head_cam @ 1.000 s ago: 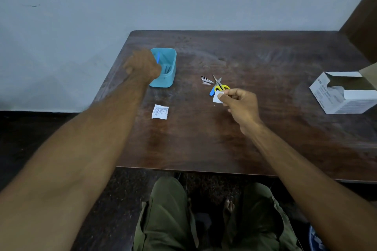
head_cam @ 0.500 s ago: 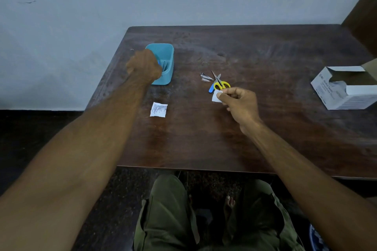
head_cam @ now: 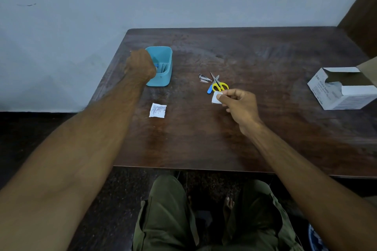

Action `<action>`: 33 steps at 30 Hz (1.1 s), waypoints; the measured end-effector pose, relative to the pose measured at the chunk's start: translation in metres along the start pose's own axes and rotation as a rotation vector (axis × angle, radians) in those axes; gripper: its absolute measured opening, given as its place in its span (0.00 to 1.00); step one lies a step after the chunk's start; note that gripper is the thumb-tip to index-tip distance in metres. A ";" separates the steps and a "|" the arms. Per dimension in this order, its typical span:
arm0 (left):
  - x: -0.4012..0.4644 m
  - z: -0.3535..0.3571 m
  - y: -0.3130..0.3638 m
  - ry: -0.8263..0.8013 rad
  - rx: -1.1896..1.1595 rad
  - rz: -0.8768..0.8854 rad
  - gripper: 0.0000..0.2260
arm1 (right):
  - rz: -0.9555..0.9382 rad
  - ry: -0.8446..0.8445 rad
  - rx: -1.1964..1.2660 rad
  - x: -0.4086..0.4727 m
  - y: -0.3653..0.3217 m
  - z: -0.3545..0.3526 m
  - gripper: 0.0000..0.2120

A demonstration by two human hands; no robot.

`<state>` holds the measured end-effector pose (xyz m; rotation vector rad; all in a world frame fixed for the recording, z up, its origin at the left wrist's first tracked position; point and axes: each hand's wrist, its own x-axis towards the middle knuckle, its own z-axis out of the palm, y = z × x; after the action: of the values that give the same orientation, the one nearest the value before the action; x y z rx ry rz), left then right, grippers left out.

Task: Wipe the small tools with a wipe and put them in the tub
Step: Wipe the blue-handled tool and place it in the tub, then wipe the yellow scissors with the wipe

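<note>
**A:** Compared with the earlier frame, the left hand [head_cam: 140,66] is seen lower over the near-left corner of the tub [head_cam: 163,76], and the blue tool [head_cam: 156,65] that was sticking up above the rim is now mostly down inside it, only a sliver showing past the knuckles. Nothing else on the table looks shifted.

**B:** So is it let go or not? The fingers are curled away from the camera, so whether the tool is pinched or released can't be told.

**A:** Agreed, can't be called. The right hand [head_cam: 238,106] is easier: the wipe [head_cam: 216,97] is pinched between thumb and forefinger, held just above the table [head_cam: 265,128], right beside the tools left to do.

**B:** Which are the yellow-handled scissors [head_cam: 219,85], a blue-handled piece [head_cam: 210,89] tucked against them, and the nail clippers [head_cam: 204,77] just to the left. Thin items are already seen lying in the tub too.

**A:** So one more tool is probably counted as delivered, three are left. A torn wipe sachet [head_cam: 157,110] lies between the tub and the table's front edge, and an opened box [head_cam: 342,91] sits far right.
</note>
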<state>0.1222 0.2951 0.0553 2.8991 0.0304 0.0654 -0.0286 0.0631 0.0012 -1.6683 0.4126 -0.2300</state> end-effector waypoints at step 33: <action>-0.091 0.075 0.112 -0.046 -0.344 0.007 0.11 | 0.042 0.053 0.085 0.002 0.008 -0.027 0.05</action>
<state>0.0368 0.1664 0.0051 2.5562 0.0010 0.0045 -0.0382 0.0374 -0.0035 -1.5717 0.4710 -0.2570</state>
